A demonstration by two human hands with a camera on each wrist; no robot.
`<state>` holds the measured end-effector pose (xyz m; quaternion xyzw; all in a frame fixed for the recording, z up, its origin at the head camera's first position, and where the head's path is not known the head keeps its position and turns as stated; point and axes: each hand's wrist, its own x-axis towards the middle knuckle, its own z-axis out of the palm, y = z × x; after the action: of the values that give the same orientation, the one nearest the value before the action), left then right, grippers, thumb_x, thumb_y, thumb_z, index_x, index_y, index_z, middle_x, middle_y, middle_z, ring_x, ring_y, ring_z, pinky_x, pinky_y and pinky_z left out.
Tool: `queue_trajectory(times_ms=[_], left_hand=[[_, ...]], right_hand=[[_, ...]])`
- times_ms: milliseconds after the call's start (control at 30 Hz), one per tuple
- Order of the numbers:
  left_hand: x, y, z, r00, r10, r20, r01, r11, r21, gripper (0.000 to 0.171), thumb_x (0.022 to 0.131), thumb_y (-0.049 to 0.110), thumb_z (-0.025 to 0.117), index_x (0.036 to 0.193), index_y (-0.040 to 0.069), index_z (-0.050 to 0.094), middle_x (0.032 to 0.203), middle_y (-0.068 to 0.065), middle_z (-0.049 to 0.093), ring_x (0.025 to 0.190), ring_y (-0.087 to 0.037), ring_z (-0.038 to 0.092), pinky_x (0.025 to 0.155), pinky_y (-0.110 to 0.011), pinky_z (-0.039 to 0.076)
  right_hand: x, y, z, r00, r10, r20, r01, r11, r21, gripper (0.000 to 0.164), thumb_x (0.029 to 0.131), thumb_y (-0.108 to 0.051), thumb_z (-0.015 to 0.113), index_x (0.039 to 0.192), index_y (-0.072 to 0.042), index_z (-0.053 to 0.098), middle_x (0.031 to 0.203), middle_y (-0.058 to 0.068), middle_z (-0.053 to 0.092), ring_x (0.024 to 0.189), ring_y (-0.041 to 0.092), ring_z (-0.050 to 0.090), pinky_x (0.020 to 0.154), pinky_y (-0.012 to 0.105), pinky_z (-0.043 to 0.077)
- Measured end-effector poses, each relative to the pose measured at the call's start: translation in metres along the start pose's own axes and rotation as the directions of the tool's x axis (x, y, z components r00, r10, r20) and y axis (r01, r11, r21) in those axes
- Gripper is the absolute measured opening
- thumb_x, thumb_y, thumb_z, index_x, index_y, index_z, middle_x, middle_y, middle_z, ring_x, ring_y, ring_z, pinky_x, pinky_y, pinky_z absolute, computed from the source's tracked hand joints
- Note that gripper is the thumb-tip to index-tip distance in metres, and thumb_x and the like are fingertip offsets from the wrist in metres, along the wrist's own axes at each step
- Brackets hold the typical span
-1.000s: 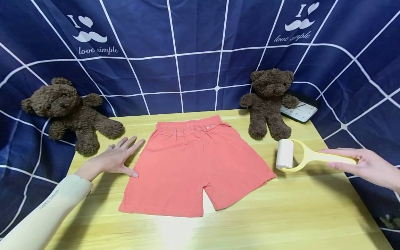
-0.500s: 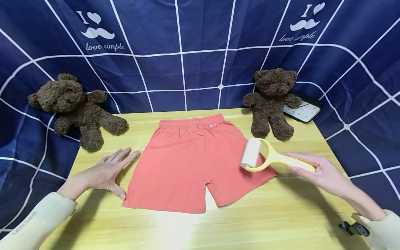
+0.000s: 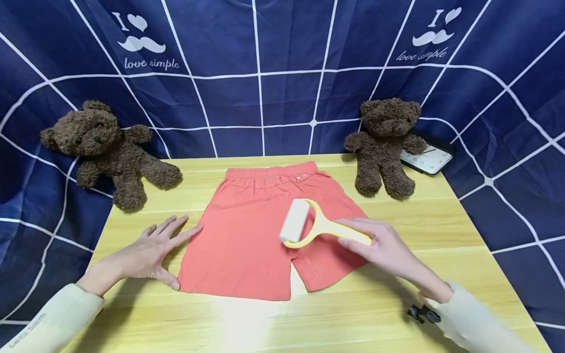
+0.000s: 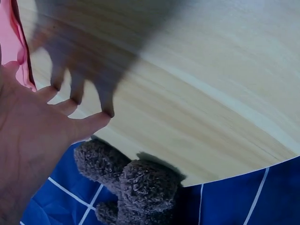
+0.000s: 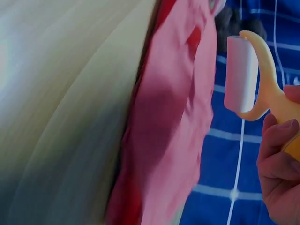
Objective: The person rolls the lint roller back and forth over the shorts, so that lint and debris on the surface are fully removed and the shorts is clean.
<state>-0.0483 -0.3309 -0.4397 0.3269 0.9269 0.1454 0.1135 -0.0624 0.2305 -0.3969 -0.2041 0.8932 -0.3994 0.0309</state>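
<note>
Coral-red shorts (image 3: 238, 235) lie flat on the wooden table (image 3: 203, 328), waistband toward the back. My right hand (image 3: 384, 245) grips the yellow handle of a lint roller (image 3: 295, 220), whose white roll is over the middle of the shorts near the crotch. In the right wrist view the lint roller (image 5: 241, 74) appears raised off the cloth, with curled fingers (image 5: 279, 157) round its handle. At the left edge of the shorts, my left hand (image 3: 147, 255) has its fingers spread, with thumb and index at the cloth's edge. The left wrist view shows that hand (image 4: 42, 126) from the palm side.
A brown teddy bear (image 3: 119, 152) leans at the table's back left. Another teddy bear (image 3: 386, 147) sits at the back right, partly in front of a white-faced clock (image 3: 428, 158). A navy curtain (image 3: 287, 54) with white grid lines hangs behind and at both sides.
My right hand has carried the lint roller leftward from beside the shorts to above their middle. My left hand has shifted slightly toward me along the shorts' left edge. The shorts have stayed flat.
</note>
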Motion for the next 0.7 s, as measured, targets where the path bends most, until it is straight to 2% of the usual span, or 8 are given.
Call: queue_trajectory(times_ms=[133,233,333,433,567,700], left_hand=[[-0.001,-0.003,0.002,1.000,0.001,-0.012,-0.001,1.000,-0.015,0.135,0.064,0.081,0.085,0.175,0.029,0.027,0.172,-0.033,0.021,0.151,-0.067,0.025,0.102,-0.090,0.030],[0.000,-0.003,0.003,1.000,0.007,-0.013,-0.008,1.000,-0.028,0.130,0.069,0.078,0.085,0.175,0.029,0.029,0.173,-0.032,0.020,0.152,-0.066,0.025,0.103,-0.090,0.029],[0.001,-0.002,0.004,1.000,0.011,-0.011,-0.011,1.000,-0.029,0.125,0.073,0.078,0.083,0.175,0.030,0.029,0.173,-0.031,0.019,0.152,-0.065,0.026,0.103,-0.090,0.030],[0.000,-0.002,0.003,1.000,-0.015,0.008,0.016,0.999,-0.030,0.124,0.074,0.081,0.080,0.175,0.031,0.028,0.174,-0.030,0.018,0.153,-0.064,0.025,0.103,-0.090,0.030],[-0.002,-0.002,0.001,0.999,-0.045,0.031,0.046,0.999,-0.026,0.127,0.071,0.085,0.080,0.174,0.031,0.029,0.174,-0.029,0.018,0.153,-0.063,0.024,0.104,-0.090,0.029],[0.000,0.000,0.000,0.999,-0.037,0.027,0.037,0.999,-0.006,0.131,0.067,0.087,0.080,0.173,0.027,0.032,0.173,-0.030,0.020,0.153,-0.063,0.025,0.104,-0.089,0.030]], right_hand=[[0.013,-0.016,0.033,0.998,-0.028,0.060,0.021,0.994,0.112,0.043,0.099,-0.034,0.084,0.141,-0.032,0.076,0.130,-0.021,0.074,0.122,0.009,0.069,0.103,0.033,0.053],[0.019,-0.028,0.056,0.994,-0.038,0.106,0.021,0.987,0.159,0.042,0.100,-0.042,0.083,0.141,-0.037,0.075,0.127,-0.022,0.074,0.118,0.008,0.070,0.099,0.036,0.055],[0.026,-0.042,0.078,0.990,-0.048,0.136,0.027,0.987,0.156,0.043,0.100,-0.048,0.081,0.141,-0.040,0.075,0.123,-0.025,0.074,0.111,0.006,0.070,0.094,0.036,0.056],[0.034,-0.058,0.103,0.985,-0.060,0.162,0.039,0.990,0.133,0.042,0.100,-0.051,0.080,0.141,-0.045,0.074,0.117,-0.028,0.072,0.101,0.004,0.068,0.088,0.035,0.055],[0.042,-0.077,0.137,0.975,-0.087,0.204,0.062,0.990,0.127,0.040,0.100,-0.046,0.080,0.140,-0.047,0.073,0.107,-0.028,0.070,0.088,0.005,0.063,0.080,0.032,0.053],[0.045,-0.091,0.163,0.963,-0.119,0.242,0.085,0.986,0.147,0.041,0.101,-0.040,0.080,0.141,-0.045,0.073,0.110,-0.027,0.070,0.090,0.001,0.062,0.081,0.028,0.052]])
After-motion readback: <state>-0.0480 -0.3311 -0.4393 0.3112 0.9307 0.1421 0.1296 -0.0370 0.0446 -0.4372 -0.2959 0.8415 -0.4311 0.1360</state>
